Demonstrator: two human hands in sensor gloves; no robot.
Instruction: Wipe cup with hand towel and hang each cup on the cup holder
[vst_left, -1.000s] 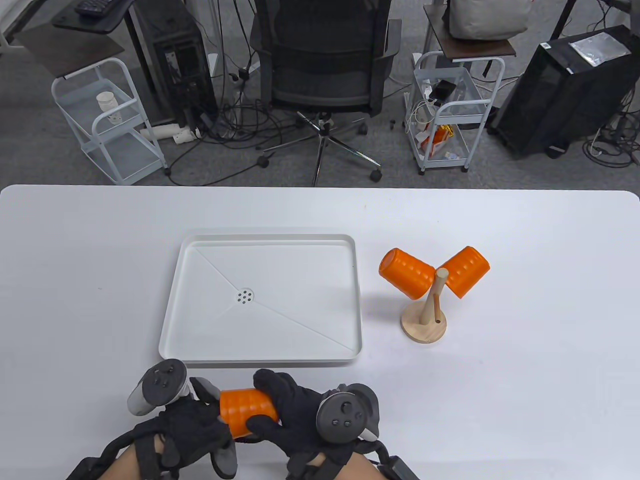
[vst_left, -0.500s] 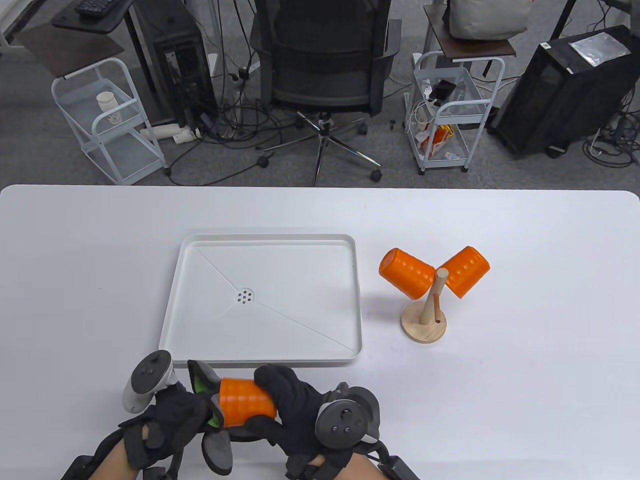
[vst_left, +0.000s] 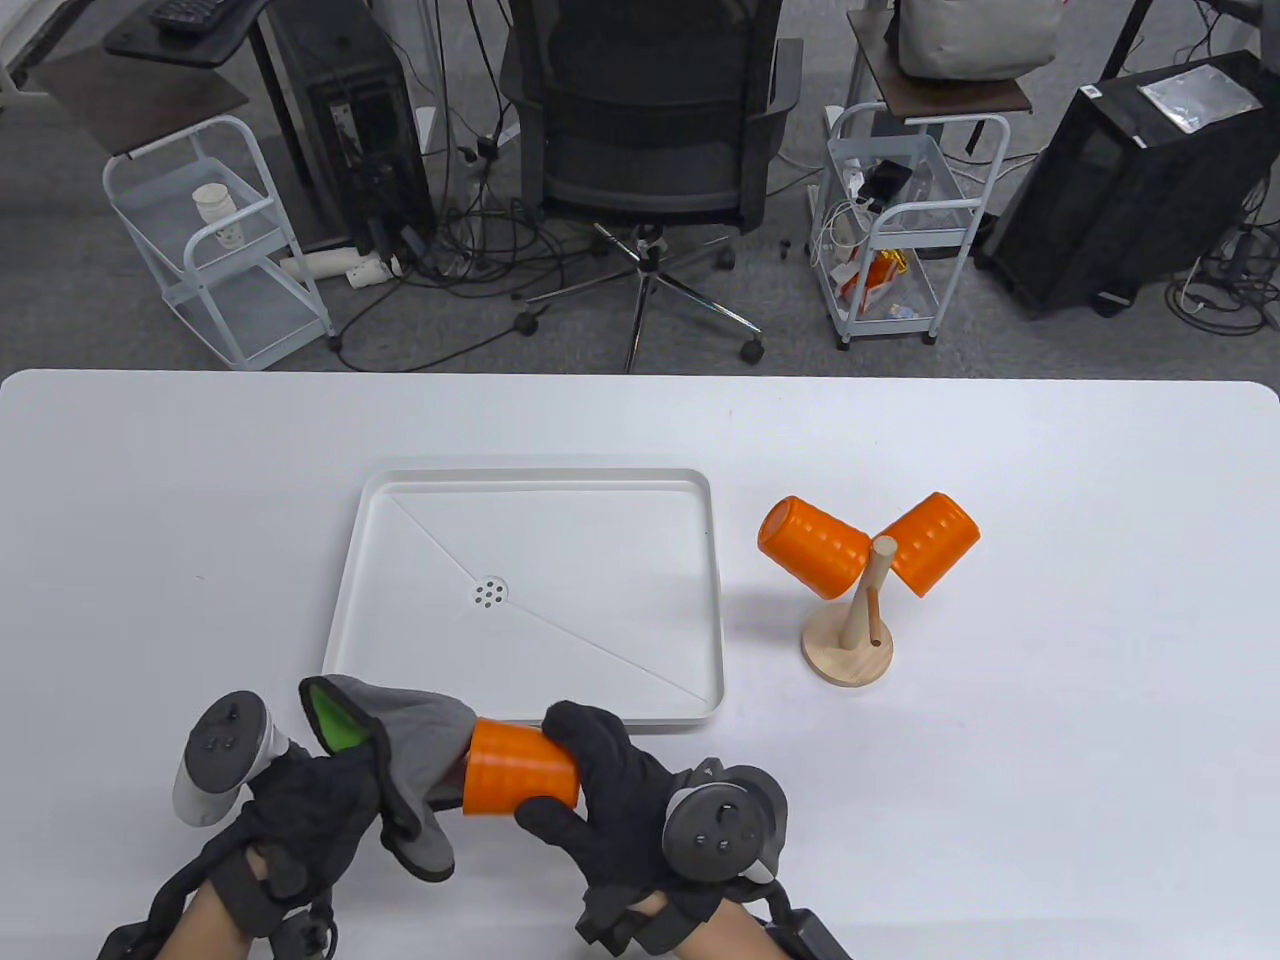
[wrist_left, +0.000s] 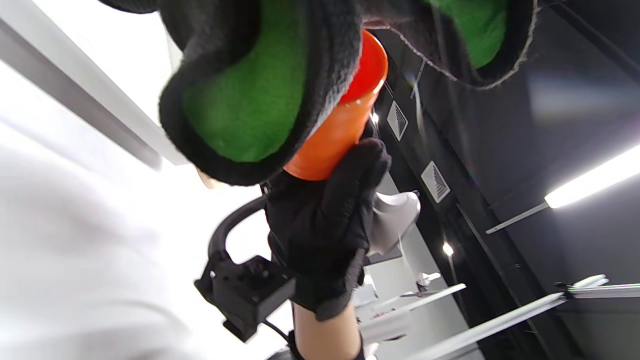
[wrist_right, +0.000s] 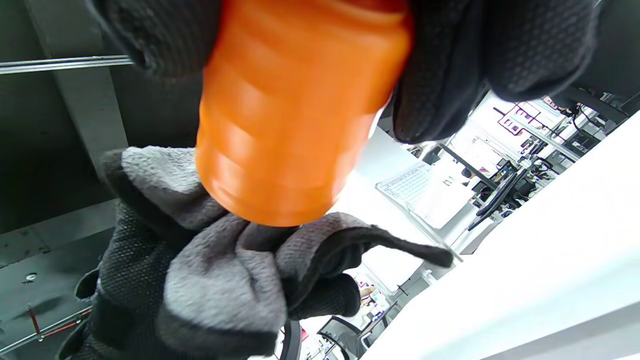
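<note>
A white table (vst_left: 1050, 720) fills the lower part of the table view, and on it lies a shallow white tray (vst_left: 345, 590) with a small drain at its middle. To the tray's right stands a wooden cup holder (vst_left: 850, 645) with two orange cups on its pegs, one (vst_left: 812, 545) angled left and one (vst_left: 933, 542) angled right. At the near edge, just in front of the tray, the right hand (vst_left: 625, 800) curls its fingers and thumb round a third orange cup (vst_left: 520, 770), held on its side above the table. The left hand (vst_left: 300, 810) clutches a grey hand towel (vst_left: 420, 745) with a green inner face, bunched over that cup's left end; the left wrist view shows towel folds covering the cup's rim (wrist_left: 370, 65).
</note>
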